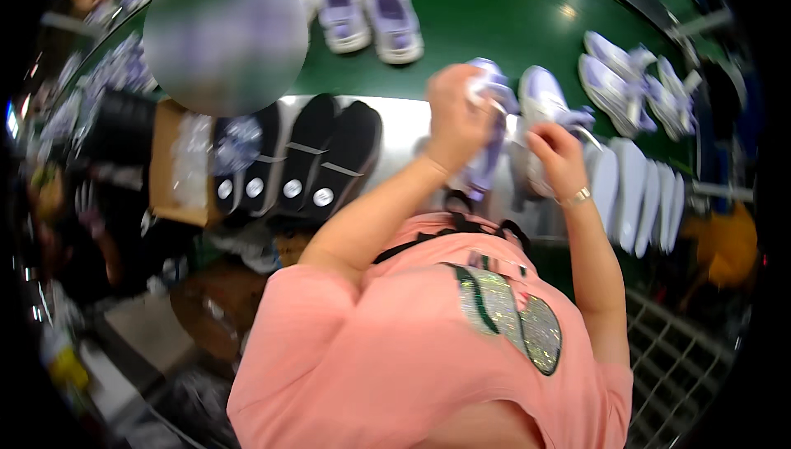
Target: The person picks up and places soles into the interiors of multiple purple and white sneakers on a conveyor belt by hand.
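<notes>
Two lavender-and-white sneakers stand side by side on the metal ledge in front of me. My left hand is closed at the left sneaker, gripping a crumpled white piece by its upper; motion blur hides whether this is paper or part of the shoe. At the opening of the right sneaker, my right hand has its fingers pinched together beside a loose white strap or lace. What lies between those fingertips is too small to tell.
Left of my hands lie several black insoles with round white stickers, beside a cardboard box with clear plastic. White insoles line the right side. More lavender sneakers stand on the green surface, others lie at right.
</notes>
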Tool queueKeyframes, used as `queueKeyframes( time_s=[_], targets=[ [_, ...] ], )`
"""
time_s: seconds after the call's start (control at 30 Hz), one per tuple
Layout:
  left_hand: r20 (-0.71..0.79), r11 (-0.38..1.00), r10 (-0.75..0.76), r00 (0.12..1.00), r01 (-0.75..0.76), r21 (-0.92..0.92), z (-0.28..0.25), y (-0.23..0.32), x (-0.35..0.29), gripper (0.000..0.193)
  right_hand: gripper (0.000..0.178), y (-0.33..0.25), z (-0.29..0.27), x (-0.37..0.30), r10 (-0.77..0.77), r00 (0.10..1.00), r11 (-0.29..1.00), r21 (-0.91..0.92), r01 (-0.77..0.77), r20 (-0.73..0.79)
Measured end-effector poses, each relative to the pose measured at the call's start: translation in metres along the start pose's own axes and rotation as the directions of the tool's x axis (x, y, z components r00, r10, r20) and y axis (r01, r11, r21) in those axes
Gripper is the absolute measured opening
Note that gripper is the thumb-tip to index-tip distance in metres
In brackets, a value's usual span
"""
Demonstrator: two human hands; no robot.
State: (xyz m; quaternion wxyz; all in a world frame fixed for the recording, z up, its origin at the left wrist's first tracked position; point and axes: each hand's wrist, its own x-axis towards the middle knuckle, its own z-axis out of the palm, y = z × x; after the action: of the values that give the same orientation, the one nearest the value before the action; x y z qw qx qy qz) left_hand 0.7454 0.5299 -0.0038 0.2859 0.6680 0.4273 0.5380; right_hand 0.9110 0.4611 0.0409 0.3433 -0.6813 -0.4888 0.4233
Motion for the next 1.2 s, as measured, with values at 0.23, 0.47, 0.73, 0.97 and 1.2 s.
queueKeyframes(
  time_s=[0.23, 0.47, 0.73, 0.97, 1.2],
  targets=[
    [0.368, 0.96, -0.099, 0.925, 0.187, -0.21, -0.041, 0.038, -0.014, 0.013, 0.015, -0.012, 0.015, -0.03, -0.103, 0.995, 0.995, -0.009, 0.103, 0.018],
    [-0.455, 0.76, 0.129, 0.881, 0.207, 0.616, -0.215, -0.007, 0.021, 0.016, 0.025, 0.048, -0.044, -0.047, -0.337, 0.932, 0.651, -0.748, 0.128, -0.134],
    [-0.284, 0.739, 0.204, 0.937, 0.044, 0.673, -0.17, -0.004, 0.03, 0.04, 0.023, 0.078, -0.031, -0.064, -0.102, 0.977, 0.674, -0.736, -0.069, -0.185],
    [0.541, 0.987, 0.156, 0.826, -0.148, -0.057, 0.037, 0.048, -0.005, 0.065, 0.03, 0.067, -0.086, -0.071, -0.265, 0.931, 0.767, -0.64, 0.045, -0.252],
    [0.692, 0.947, 0.007, 0.722, -0.226, 0.227, 0.118, 0.032, -0.011, 0.064, 0.038, 0.142, -0.191, -0.084, -0.145, 0.778, 0.473, -0.733, -0.488, -0.611]
  ],
)
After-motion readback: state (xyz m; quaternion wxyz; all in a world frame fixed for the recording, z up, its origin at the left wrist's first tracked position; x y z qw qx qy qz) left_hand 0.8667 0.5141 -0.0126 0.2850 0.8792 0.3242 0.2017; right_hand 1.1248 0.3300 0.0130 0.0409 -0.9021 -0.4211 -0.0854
